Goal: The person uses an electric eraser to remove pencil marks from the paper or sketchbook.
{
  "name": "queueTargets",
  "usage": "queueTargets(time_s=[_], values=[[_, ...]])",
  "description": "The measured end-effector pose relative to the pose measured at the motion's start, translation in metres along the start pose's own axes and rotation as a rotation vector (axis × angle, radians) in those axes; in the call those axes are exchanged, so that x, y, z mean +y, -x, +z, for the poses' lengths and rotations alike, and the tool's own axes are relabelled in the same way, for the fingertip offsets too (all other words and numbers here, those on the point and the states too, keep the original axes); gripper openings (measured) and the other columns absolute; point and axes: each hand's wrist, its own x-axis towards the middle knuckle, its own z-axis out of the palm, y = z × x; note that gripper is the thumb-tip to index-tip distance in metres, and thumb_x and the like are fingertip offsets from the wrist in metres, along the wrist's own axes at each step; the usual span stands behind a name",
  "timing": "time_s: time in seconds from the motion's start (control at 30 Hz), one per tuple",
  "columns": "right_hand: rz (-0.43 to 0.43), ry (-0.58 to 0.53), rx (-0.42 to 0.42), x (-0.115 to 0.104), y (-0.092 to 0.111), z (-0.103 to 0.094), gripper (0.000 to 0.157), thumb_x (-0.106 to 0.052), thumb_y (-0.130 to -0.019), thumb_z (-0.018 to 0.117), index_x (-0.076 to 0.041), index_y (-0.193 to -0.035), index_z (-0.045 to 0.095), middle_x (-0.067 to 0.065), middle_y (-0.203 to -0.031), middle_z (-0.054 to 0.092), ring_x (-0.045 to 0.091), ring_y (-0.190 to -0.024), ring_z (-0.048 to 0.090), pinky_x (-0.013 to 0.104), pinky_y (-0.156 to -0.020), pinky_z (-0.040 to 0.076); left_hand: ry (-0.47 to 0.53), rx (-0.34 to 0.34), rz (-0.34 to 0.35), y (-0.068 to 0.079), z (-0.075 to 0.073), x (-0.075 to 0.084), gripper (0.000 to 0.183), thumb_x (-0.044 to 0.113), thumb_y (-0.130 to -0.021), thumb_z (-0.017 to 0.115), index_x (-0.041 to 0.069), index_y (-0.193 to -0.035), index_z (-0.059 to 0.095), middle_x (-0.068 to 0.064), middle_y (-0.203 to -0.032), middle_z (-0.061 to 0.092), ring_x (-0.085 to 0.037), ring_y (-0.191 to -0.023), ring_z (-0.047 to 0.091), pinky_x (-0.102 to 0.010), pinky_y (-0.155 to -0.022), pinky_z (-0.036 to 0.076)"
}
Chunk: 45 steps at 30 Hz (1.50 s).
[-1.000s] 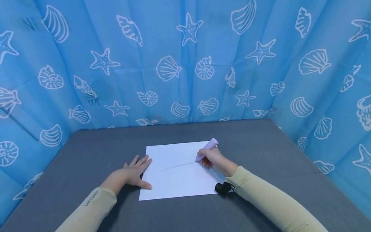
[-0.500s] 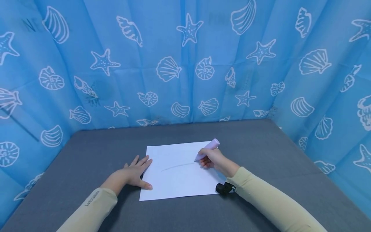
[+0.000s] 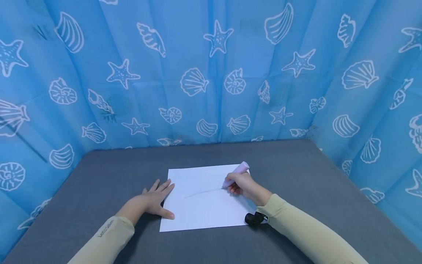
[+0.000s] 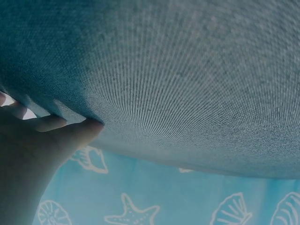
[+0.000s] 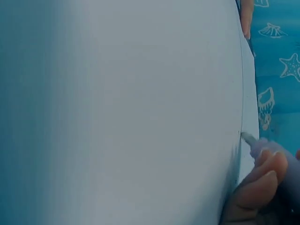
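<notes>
A white sheet of paper [image 3: 201, 214] lies on the grey cloth-covered table, with a thin, slightly slanting line [image 3: 204, 191] across its middle. My right hand [image 3: 245, 185] grips a chunky lilac pen [image 3: 241, 167], tilted up to the right. Its tip meets the paper at the line's right end. In the right wrist view the pen [image 5: 286, 161] sits between thumb and fingers, its grey tip against the sheet. My left hand [image 3: 153, 201] rests with fingers spread over the paper's left edge, thumb on the sheet. In the left wrist view, that hand's fingertips [image 4: 91, 126] touch the cloth.
Grey cloth [image 3: 118, 165] covers the table around the sheet. A blue curtain [image 3: 197, 55] with white shells and starfish hangs behind and at both sides. A small black device [image 3: 254, 219] sits at the right wrist, over the paper's lower right corner.
The head view has tilted up slightly, so everything appears a little lower. The pen tip stays near the line's right end, and the left hand keeps its place on the paper.
</notes>
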Motion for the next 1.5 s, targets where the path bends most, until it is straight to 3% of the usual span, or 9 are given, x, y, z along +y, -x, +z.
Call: queueTargets(time_s=[0.53,0.97,1.23,1.5], values=[[0.021,0.044,0.03,0.003,0.003,0.004,0.017,-0.013,-0.086,0.063,0.003,-0.089,0.058,0.006,-0.058,0.052,0.011,-0.047,0.048,0.021,-0.046,0.041,0.006,-0.007,0.008,0.002,0.005,-0.001,0.115,0.065,-0.07,0.076,0.009,-0.155,0.022,-0.013,-0.162,0.01,-0.047,-0.144,0.0,-0.075,-0.103,0.007],[0.029,0.072,-0.017,-0.001,0.003,-0.005,0.02,-0.013,-0.086,0.064,0.003,-0.093,0.057,0.007,-0.062,0.052,0.014,-0.05,0.048,0.024,-0.049,0.04,0.009,-0.002,-0.008,0.0,0.002,0.0,0.116,0.065,-0.069,0.076,0.009,-0.155,0.022,-0.014,-0.162,0.01,-0.048,-0.144,0.0,-0.074,-0.104,0.006],[0.027,0.027,0.002,0.001,0.001,-0.007,0.021,-0.015,-0.087,0.063,0.003,-0.095,0.057,0.007,-0.062,0.052,0.014,-0.049,0.048,0.023,-0.048,0.043,0.01,-0.003,-0.001,0.002,0.0,-0.001,0.114,0.063,-0.07,0.076,0.008,-0.154,0.022,-0.015,-0.161,0.01,-0.048,-0.144,0.0,-0.075,-0.103,0.006],[0.031,0.057,0.025,0.001,0.002,-0.006,0.021,-0.014,-0.086,0.064,0.003,-0.095,0.056,0.007,-0.062,0.052,0.013,-0.049,0.048,0.022,-0.047,0.042,0.008,-0.004,0.011,0.001,0.001,0.0,0.115,0.064,-0.07,0.076,0.008,-0.154,0.022,-0.014,-0.161,0.01,-0.049,-0.143,0.0,-0.075,-0.103,0.006]])
